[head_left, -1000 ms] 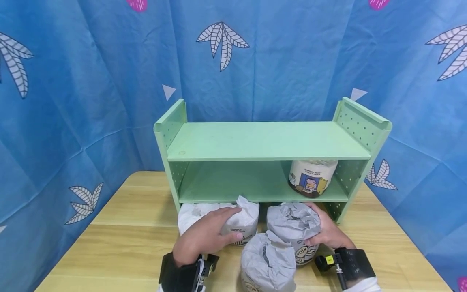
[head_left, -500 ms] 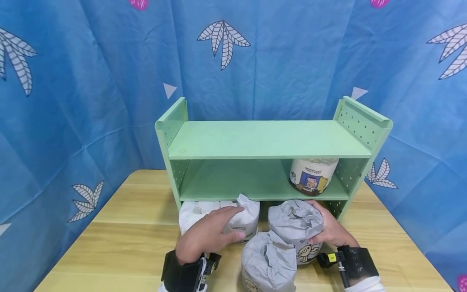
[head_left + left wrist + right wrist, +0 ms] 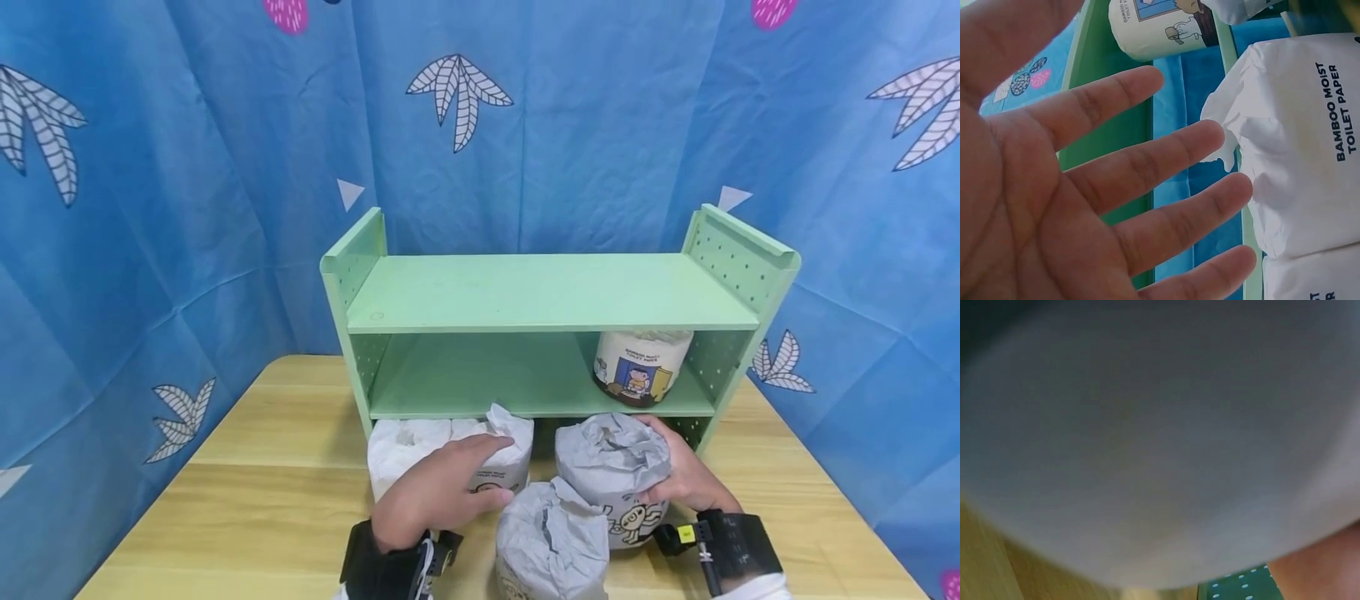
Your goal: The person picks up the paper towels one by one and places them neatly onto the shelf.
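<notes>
Left hand (image 3: 438, 492) lay fingers-straight on the white paper-wrapped toilet roll (image 3: 495, 454), no grip. Right hand (image 3: 686, 479) curled round the grey paper-wrapped toilet roll (image 3: 611, 467), which sat on the wooden worktop (image 3: 277, 492) just before the mint-green metal shelf (image 3: 551, 292). A second grey wrapped roll (image 3: 551, 537) touched it in front.

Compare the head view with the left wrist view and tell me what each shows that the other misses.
Only the head view shows the right hand gripping a grey wrapped roll, another grey roll and the wooden table. Only the left wrist view shows the open palm and the words on the white roll. Both show the left hand, the green shelf and the printed roll.
</notes>
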The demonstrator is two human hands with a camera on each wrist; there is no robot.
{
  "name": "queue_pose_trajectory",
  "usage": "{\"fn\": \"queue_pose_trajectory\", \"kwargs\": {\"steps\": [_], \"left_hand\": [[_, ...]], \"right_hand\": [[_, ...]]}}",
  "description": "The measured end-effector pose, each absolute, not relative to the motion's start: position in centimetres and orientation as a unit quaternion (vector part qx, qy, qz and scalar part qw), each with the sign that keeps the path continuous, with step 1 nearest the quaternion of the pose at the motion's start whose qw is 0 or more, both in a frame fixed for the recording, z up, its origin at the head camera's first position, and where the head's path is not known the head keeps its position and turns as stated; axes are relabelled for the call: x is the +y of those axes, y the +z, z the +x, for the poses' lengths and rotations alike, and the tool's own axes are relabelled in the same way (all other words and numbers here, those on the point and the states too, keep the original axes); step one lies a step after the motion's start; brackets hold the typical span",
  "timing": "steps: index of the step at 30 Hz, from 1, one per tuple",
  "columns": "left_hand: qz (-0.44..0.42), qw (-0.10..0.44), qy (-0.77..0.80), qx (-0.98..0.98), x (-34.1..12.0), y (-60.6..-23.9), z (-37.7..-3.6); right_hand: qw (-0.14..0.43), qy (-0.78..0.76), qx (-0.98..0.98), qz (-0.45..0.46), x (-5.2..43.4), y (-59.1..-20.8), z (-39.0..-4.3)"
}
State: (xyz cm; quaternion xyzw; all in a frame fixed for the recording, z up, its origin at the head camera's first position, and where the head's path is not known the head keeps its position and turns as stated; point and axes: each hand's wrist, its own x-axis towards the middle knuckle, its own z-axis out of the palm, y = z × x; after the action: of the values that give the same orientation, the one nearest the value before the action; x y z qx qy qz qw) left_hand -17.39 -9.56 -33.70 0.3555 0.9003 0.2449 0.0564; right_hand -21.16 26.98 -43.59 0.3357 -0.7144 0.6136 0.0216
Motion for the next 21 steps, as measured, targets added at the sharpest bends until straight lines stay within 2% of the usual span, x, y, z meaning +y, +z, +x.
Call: {"fn": "queue_pose_trajectory", "kwargs": {"steps": [21], "left_hand": [[0.365, 0.060, 0.212, 0.905, -8.4, -33.6, -16.7]], "right_hand": [[0.075, 0.598, -0.727, 0.329, 27.5, -42.5, -20.6]]}}
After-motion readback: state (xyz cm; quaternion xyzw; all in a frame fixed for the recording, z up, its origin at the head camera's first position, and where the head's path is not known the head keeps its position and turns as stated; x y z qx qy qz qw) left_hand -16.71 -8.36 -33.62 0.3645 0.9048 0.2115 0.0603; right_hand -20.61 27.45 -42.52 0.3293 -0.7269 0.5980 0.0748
